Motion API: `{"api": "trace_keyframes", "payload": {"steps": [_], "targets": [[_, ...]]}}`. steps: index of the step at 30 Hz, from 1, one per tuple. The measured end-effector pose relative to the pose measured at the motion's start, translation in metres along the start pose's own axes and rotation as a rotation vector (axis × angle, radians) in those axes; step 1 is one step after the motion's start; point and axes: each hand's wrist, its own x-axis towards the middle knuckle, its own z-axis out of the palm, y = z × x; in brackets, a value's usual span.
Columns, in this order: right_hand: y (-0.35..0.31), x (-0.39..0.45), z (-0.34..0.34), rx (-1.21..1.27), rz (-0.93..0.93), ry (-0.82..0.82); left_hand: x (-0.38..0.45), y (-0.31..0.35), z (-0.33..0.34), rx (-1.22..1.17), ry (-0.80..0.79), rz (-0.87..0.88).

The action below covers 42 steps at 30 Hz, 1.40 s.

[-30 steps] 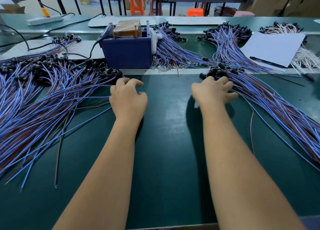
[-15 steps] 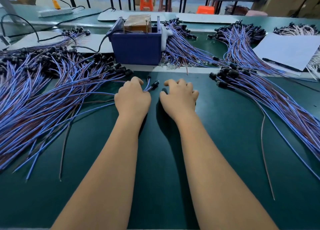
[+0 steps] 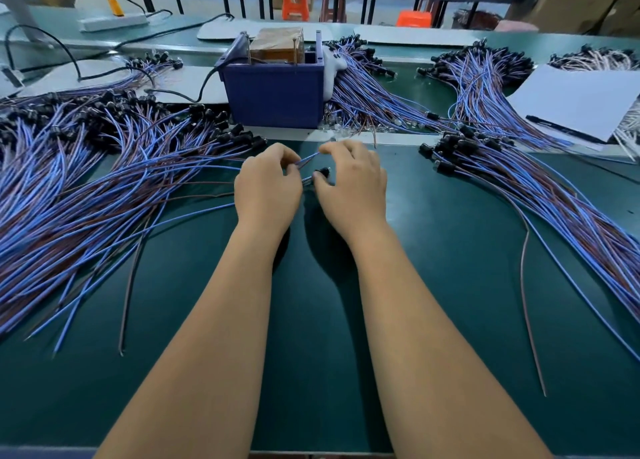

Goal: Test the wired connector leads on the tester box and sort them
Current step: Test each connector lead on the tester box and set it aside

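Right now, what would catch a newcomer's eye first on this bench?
The big fan of blue and brown leads sprawling across the left, mirrored by a second pile on the right. Between them, both hands meet: left hand and right hand holding one lead before the blue tester box.

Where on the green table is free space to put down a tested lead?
Bare mat lies between the right forearm and the right pile of leads, crossed by one stray brown wire. Another bare strip lies near the front edge, left of the left forearm. The left pile and the area around the tester box are crowded.
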Motion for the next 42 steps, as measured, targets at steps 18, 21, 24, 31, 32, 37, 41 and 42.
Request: {"api": "trace_keyframes", "payload": {"steps": [18, 21, 24, 31, 32, 37, 41, 42], "targets": [[-0.003, 0.003, -0.014, 0.458, 0.3, 0.097, -0.005, 0.009, 0.004, -0.309, 0.055, 0.039], [-0.007, 0.001, -0.015, 0.719, 0.288, -0.041, 0.003, 0.012, 0.007, -0.514, -0.132, -0.258], [-0.008, -0.001, -0.009, 0.739, 0.236, -0.185, 0.013, 0.014, -0.002, -1.045, -0.058, -0.518], [0.001, -0.001, -0.01, 0.509, 0.27, -0.023, 0.023, -0.017, -0.033, -1.902, 0.294, -0.671], [0.001, -0.001, -0.012, 0.563, 0.282, -0.016, 0.024, -0.02, -0.034, -1.838, 0.298, -0.692], [-0.001, -0.001, -0.021, 1.053, 0.193, -0.328, 0.023, -0.006, -0.019, -1.021, 0.013, -0.609], [0.001, 0.0, -0.022, 1.256, 0.152, -0.614, 0.01, 0.003, -0.003, -0.518, -0.182, -0.313], [-0.001, 0.0, -0.021, 1.246, 0.184, -0.597, 0.008, 0.003, -0.002, -0.508, -0.198, -0.274]]}}
